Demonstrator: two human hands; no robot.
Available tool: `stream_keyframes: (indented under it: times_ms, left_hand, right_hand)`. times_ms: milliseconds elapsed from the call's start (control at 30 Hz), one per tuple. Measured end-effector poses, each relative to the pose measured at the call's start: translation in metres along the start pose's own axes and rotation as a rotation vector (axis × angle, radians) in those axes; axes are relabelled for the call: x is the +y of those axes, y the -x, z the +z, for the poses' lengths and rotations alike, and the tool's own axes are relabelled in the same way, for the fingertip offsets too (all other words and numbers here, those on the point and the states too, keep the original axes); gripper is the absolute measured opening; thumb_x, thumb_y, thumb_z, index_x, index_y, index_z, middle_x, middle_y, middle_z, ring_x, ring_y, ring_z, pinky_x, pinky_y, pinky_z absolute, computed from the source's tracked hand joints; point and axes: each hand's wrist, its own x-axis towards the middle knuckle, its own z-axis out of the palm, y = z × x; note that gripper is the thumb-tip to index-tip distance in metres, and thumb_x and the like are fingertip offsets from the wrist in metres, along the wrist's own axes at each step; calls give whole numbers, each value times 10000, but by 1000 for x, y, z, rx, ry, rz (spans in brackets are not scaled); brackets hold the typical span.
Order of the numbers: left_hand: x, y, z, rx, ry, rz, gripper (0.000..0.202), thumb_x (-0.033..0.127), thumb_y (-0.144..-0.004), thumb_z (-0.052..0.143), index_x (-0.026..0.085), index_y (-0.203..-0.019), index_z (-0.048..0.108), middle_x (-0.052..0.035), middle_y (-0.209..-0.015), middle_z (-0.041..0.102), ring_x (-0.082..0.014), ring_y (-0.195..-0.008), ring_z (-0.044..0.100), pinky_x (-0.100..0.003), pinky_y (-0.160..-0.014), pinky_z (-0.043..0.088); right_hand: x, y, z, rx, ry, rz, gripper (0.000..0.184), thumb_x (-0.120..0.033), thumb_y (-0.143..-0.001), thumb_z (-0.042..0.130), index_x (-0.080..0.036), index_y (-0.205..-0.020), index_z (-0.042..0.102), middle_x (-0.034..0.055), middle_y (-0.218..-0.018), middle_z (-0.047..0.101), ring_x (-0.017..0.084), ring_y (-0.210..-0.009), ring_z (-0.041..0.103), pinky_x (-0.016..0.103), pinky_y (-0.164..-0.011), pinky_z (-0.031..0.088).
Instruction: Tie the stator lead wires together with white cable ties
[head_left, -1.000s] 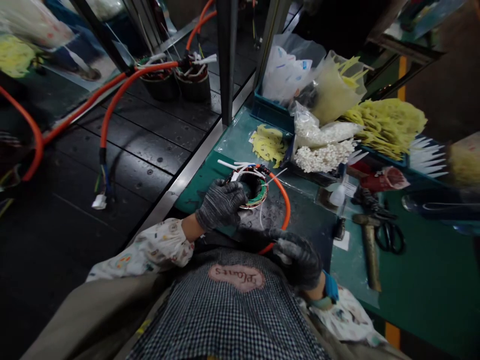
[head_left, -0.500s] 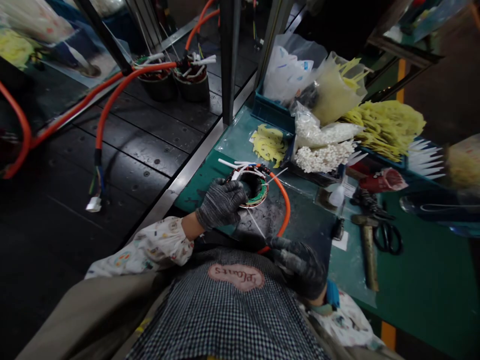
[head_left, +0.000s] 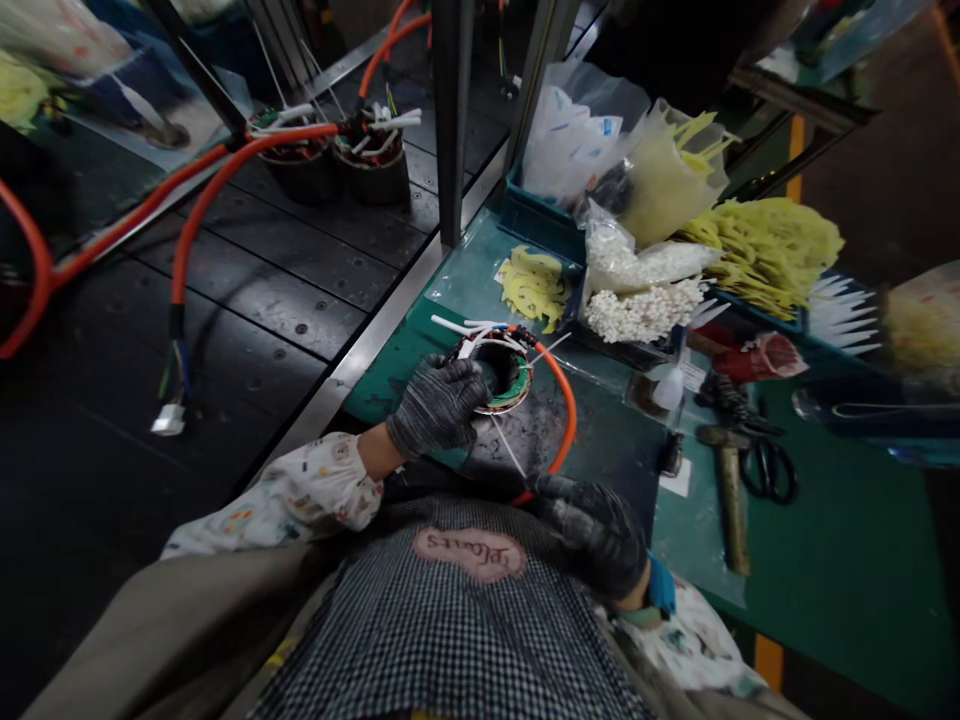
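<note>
A motor stator (head_left: 519, 388), ring-shaped with a green lining and white sleeved leads on top, stands on the bench in front of me. My left hand (head_left: 435, 408), in a dark grey glove, is closed on the stator's near-left rim, with its thumb and fingers at the opening. From the near rim a thin white cord (head_left: 508, 446) runs taut down to my right hand (head_left: 592, 530). That hand, gloved too, is closed on the cord near my apron; its fingertips are dim. An orange cable (head_left: 571, 410) leaves the stator and curves down beside my right hand.
Yellow insulation pieces (head_left: 536, 285) lie behind the stator, beside a box of white tubes (head_left: 637, 308). A hammer (head_left: 731, 500) and black scissors (head_left: 769, 470) rest at right. Across the metal edge, more stators (head_left: 371, 170) with orange cables stand on a dark slatted surface.
The view has shifted slightly, so the scene sits a little further left. Both hands keep almost the same pose, and the cord stays taut between the stator and my right hand.
</note>
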Motion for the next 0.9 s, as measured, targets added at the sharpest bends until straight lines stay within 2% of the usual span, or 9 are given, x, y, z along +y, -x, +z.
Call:
stream_keyframes:
  times_ms: [67,267,400,467,667,767,900]
  left_hand:
    - [0,0,-1,-25,-5,-12,392,471,-1058,661,240,-1341,804,-132,-1351,820,-374,-1351,690,-516,-1134,481]
    - [-2,-1,1,43,-20,21,403,491,-1034,690,241,-1333,792,-123,-1309,822,-361,-1314,701,-504,-1105,486]
    - [-1,-2,-1,57,-13,29,382,464,-1040,683,226,-1318,794,-123,-1290,827,-361,-1293,710,-499,-1088,494]
    - [0,-3,-2,63,-2,18,349,469,-1057,676,232,-1279,804,-119,-1279,827,-355,-1280,714,-491,-1075,501]
    - [2,-3,-1,57,6,-8,316,467,-1031,708,240,-1227,807,-134,-1325,807,-356,-1241,722,-491,-1021,519]
    - [1,-2,-2,86,-16,10,298,454,-1013,726,240,-1206,804,-133,-1312,821,-350,-1230,736,-492,-1013,520]
    - [-4,-3,-6,30,5,26,350,517,-1021,740,243,-1224,819,-136,-1324,838,-357,-1273,742,-496,-1060,518]
  right_hand:
    - [-1,0,0,-14,4,1,633,-276,-1195,574,-362,-1818,500,96,-1386,893,289,-1202,903,411,-931,790]
    - [-3,-8,-4,-53,55,-19,756,-227,-1177,585,-322,-1892,358,114,-1409,886,295,-1197,904,407,-916,785]
    - [-2,-7,-10,-50,36,-46,779,-205,-1153,652,-329,-1877,395,109,-1429,879,292,-1204,901,399,-930,785]
    - [-1,-4,-12,-52,20,-4,777,-207,-1141,686,-346,-1862,433,104,-1436,876,298,-1214,899,402,-947,786]
    - [4,8,-5,-16,-11,18,780,-181,-1096,726,-393,-1815,510,84,-1438,876,315,-1177,911,431,-934,793]
    - [6,5,-4,-20,34,4,677,-207,-1138,673,-383,-1781,560,81,-1411,887,288,-1165,911,403,-912,789]
    - [19,-13,8,-101,151,-50,421,-287,-1198,594,-305,-1584,761,92,-1394,890,261,-1162,892,368,-912,763]
